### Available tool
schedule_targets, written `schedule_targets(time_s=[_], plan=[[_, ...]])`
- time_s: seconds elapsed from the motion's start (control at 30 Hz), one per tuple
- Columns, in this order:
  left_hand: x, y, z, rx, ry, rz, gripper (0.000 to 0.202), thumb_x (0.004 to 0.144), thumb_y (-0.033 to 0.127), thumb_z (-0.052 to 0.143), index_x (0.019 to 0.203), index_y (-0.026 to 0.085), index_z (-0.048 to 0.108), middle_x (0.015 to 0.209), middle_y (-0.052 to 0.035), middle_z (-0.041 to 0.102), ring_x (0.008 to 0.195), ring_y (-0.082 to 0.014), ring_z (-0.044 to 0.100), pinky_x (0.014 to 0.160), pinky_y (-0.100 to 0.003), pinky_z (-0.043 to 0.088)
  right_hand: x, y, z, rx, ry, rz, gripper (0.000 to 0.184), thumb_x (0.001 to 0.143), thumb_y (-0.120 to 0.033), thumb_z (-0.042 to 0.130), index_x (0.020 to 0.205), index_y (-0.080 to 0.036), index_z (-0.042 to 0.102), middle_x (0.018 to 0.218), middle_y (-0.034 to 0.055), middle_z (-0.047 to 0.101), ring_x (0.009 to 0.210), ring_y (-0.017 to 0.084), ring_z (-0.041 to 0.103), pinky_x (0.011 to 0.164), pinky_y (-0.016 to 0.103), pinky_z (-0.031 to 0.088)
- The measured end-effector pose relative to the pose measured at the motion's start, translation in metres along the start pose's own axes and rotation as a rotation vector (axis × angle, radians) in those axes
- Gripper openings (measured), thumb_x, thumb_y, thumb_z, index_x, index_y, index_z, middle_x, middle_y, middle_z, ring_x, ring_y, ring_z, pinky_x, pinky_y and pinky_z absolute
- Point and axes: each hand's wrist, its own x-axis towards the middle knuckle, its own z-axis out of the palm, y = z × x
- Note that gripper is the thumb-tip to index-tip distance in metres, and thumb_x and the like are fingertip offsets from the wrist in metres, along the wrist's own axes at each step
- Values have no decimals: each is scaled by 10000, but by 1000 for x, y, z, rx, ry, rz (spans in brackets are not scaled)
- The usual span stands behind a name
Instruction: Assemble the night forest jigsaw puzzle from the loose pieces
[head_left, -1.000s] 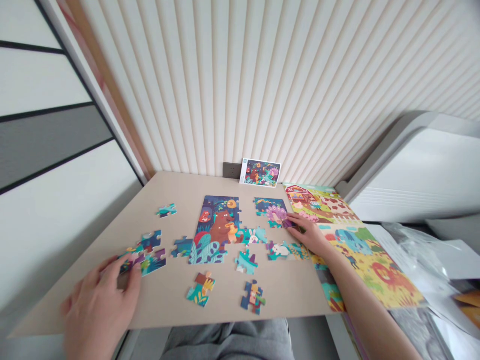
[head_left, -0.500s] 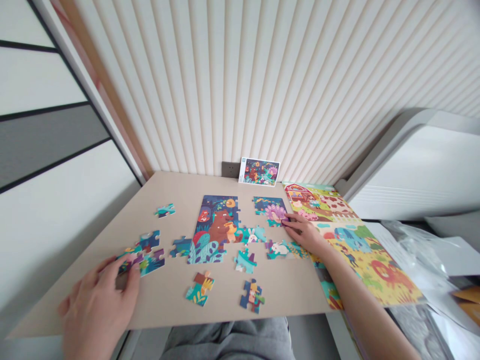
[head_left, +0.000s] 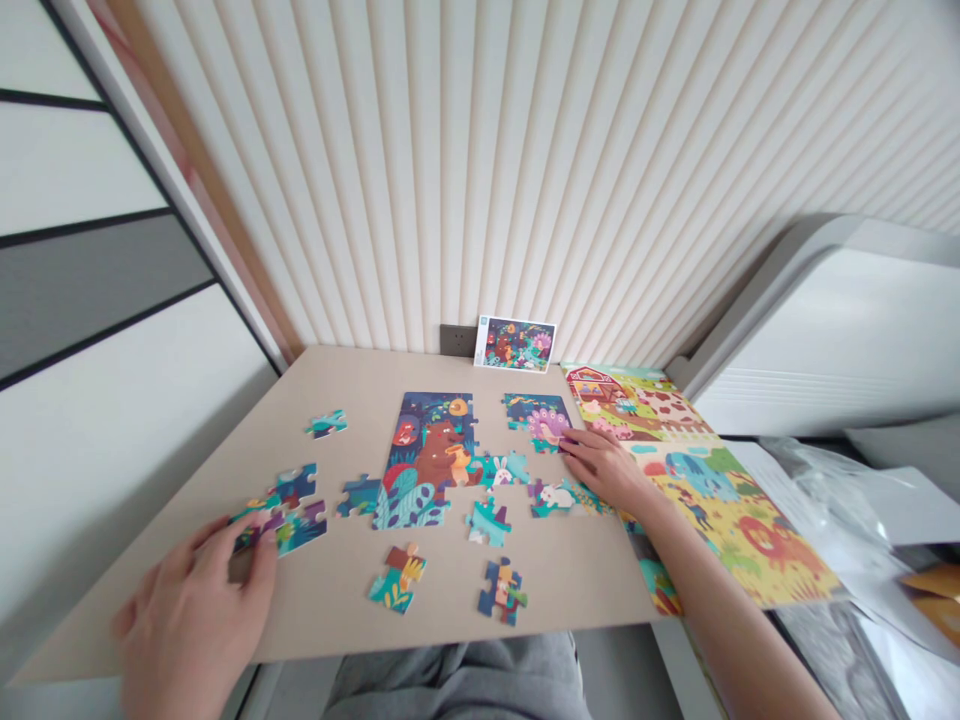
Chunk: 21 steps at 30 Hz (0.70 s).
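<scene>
Several Puzzle Pieces (head_left: 397,580) Lay Across a Table (head_left: 315,605)

The peacock section (head_left: 541,420) sat right of the bear section (head_left: 431,460), the right hand (head_left: 606,465) at its edge. The left hand (head_left: 199,605) covered part of another cluster (head_left: 302,522). Whether either hand gripped anything could not be told. A picture card (head_left: 516,344) stood behind.

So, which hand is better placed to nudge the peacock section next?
Probably the right hand: it is at the lower right edge of the peacock section. The left hand is across the table, at a cluster of pieces.
</scene>
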Motion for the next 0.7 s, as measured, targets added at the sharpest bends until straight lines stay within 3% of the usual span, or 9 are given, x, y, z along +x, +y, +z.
schedule_targets(time_s=[0.1,0.27,0.5,0.7], plan=[[0,0,0,-5,2,-1,538,1038,539,263,1264,207,620,1306,-112,658,1039,-339,612,840,-425,455,-1,0,0,48,39,48,359,1051,-353,500,1372,-307,655,1412,62,660,1309,262,613,1182,514,414],[-1,0,0,-17,-6,5,520,1039,525,290,1258,195,626,1314,-124,655,1067,-352,602,870,-451,461,2,11,4,125,227,209,364,1044,-337,471,1328,-273,691,1374,88,682,1263,289,639,1101,512,495],[-2,1,2,-56,-22,-27,500,1043,524,321,1276,209,632,1380,-123,622,1127,-367,584,920,-488,457,1,17,11,143,88,128,331,1027,-311,492,1233,-279,749,1301,70,730,1281,273,637,1136,521,467],[-1,0,2,-109,-23,-34,455,1015,483,400,1283,208,644,1376,-143,620,1166,-386,576,967,-521,446,1,14,7,106,106,120,333,1031,-304,484,1238,-286,745,1317,79,722,1294,276,630,1143,559,447]])
